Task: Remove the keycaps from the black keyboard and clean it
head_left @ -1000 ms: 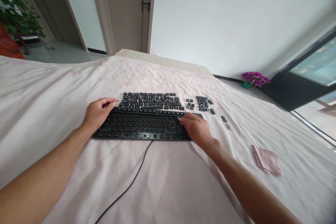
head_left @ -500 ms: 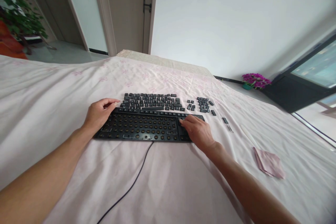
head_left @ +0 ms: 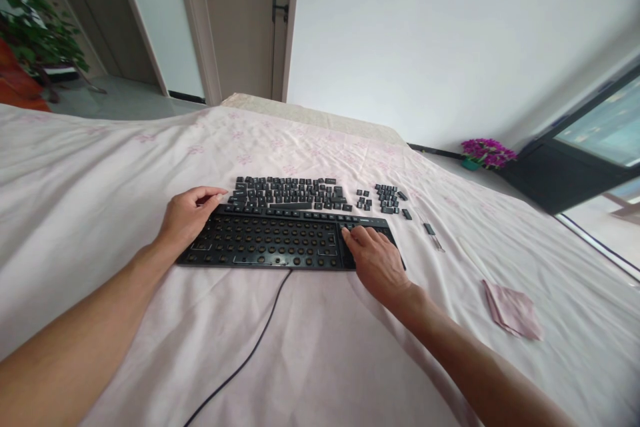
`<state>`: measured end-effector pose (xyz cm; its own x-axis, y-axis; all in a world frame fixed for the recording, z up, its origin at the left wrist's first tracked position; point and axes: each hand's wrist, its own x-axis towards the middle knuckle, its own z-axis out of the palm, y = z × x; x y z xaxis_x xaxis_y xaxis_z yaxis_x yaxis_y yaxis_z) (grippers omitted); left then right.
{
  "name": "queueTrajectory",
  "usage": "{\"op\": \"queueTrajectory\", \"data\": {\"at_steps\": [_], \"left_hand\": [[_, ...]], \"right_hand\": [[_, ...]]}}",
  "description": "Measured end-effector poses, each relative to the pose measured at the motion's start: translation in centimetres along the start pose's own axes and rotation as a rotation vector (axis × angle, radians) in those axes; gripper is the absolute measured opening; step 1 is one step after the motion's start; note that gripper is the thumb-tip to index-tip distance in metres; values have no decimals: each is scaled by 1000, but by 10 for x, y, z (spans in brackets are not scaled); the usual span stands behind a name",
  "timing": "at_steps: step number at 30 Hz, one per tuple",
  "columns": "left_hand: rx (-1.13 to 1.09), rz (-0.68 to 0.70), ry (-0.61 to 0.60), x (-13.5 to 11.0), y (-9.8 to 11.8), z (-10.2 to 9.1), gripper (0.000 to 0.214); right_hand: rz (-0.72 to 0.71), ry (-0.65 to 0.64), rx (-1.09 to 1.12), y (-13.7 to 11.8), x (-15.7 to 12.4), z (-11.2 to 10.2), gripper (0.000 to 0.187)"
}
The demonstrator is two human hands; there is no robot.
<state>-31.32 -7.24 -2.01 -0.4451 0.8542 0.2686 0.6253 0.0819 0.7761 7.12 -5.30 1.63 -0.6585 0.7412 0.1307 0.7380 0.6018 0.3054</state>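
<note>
A black keyboard (head_left: 270, 240) with its keycaps taken off lies on a pale pink bed sheet (head_left: 320, 347). My left hand (head_left: 187, 217) grips the keyboard's far left corner, fingers curled round its edge. Flat on the keyboard's right end rests my right hand (head_left: 375, 257), fingers stretched out and holding nothing. Just behind the keyboard, several loose black keycaps (head_left: 290, 192) are laid out in rows, with a smaller group of keycaps (head_left: 387, 198) to their right.
The keyboard's black cable (head_left: 245, 357) runs toward me across the sheet. A small key puller (head_left: 431, 233) lies right of the keyboard and a folded pink cloth (head_left: 513, 310) further right. A potted purple plant (head_left: 485, 150) stands on the floor beyond the bed.
My right hand has slid slightly toward me along the keyboard's right end, uncovering its far right corner. My left hand has stayed put.
</note>
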Motion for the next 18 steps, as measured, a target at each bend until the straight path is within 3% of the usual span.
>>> {"op": "queueTrajectory", "data": {"at_steps": [8, 12, 15, 18], "left_hand": [[3, 4, -3, 0, 2, -1, 35], [1, 9, -5, 0, -1, 0, 36], [-2, 2, -7, 1, -3, 0, 35], [-11, -19, 1, 2, -6, 0, 35]], "right_hand": [[-28, -60, -18, -6, 2, -5, 38], [-17, -35, 113, 4, 1, -10, 41], [78, 77, 346, 28, 1, -7, 47], [279, 260, 541, 66, 7, 6, 45]]}}
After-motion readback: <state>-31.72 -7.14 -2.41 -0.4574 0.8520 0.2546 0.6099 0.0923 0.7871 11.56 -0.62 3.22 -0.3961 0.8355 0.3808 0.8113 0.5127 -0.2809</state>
